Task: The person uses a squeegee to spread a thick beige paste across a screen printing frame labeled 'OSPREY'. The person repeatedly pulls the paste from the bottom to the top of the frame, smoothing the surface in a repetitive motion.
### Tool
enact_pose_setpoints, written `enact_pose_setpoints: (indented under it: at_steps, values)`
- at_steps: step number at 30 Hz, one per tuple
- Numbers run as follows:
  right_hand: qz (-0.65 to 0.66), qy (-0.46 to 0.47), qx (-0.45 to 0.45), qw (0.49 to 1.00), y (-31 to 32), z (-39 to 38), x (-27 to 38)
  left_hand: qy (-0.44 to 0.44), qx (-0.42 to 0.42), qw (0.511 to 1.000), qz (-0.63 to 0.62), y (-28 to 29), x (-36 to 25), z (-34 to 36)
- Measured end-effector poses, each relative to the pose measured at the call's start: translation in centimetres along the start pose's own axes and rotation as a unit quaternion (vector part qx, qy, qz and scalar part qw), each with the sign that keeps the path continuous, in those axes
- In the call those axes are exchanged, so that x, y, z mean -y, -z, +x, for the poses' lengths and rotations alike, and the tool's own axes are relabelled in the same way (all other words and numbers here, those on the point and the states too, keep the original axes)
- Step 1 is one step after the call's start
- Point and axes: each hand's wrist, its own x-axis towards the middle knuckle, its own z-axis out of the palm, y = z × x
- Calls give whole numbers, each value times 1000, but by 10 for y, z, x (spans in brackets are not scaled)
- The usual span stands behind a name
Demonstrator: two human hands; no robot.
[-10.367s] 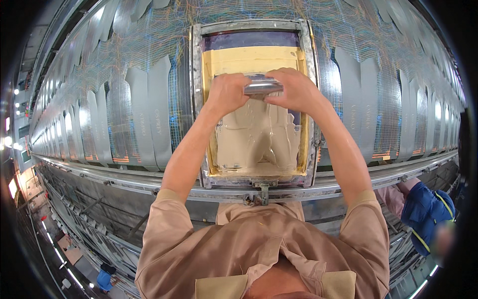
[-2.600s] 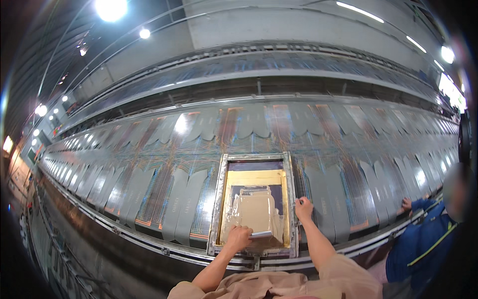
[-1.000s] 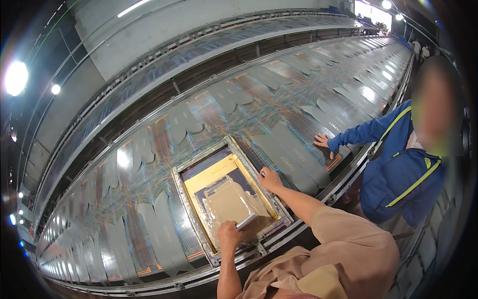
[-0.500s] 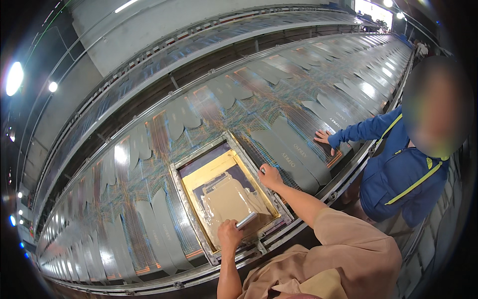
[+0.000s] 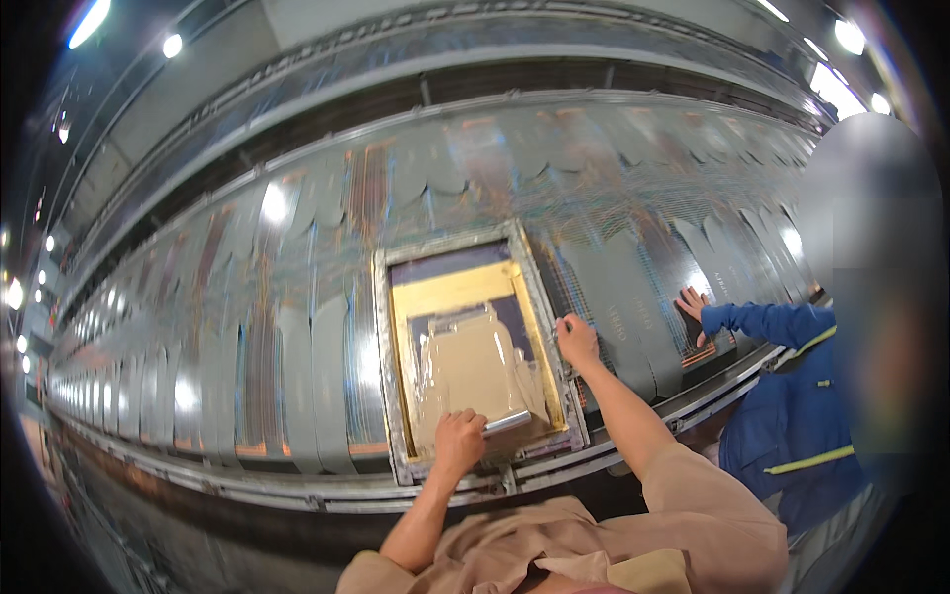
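A screen-printing frame point(image 5: 384, 346) with worn metal edges lies on the long table in front of me. Inside it, beige ink point(image 5: 470, 361) is spread over the mesh, below a band of yellow tape point(image 5: 455, 290). My left hand point(image 5: 461, 441) is wrapped round one end of a squeegee point(image 5: 509, 423) with a silvery bar, low in the frame where the ink lies. At the frame's right edge is my right hand point(image 5: 578, 343), its fingers curled closed. Whether it grips the edge or some small thing is hidden.
Grey cut fabric panels point(image 5: 618, 307) line the patterned table point(image 5: 366, 183). A metal rail point(image 5: 287, 490) runs along its near side. On the right stands a person in a blue jacket point(image 5: 792, 426), one hand point(image 5: 693, 307) flat on a panel. Another long table point(image 5: 495, 49) lies behind.
My view has turned, so the table and frame sit more level. Both hands keep about the same places at the frame, the left still on the squeegee. The co-worker's hand stays on the table.
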Motion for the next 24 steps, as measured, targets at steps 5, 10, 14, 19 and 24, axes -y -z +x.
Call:
enact_pose_setpoints:
  at_steps: [5,10,14,19,24]
  values:
    - [-183,66,149,970,31,31,3,-10,73,997,-28,12,21,40]
    - [79,311,257,911,26,44,108,-14,-38,998,-38,12,75,125]
    - [-72,352,334,871,-16,64,159,13,21,1000,-16,14,114,185]
    - [-161,350,297,874,-60,86,143,41,60,997,-28,3,129,216]
    - [-133,405,269,864,-53,33,122,22,1,998,-62,-10,111,160]
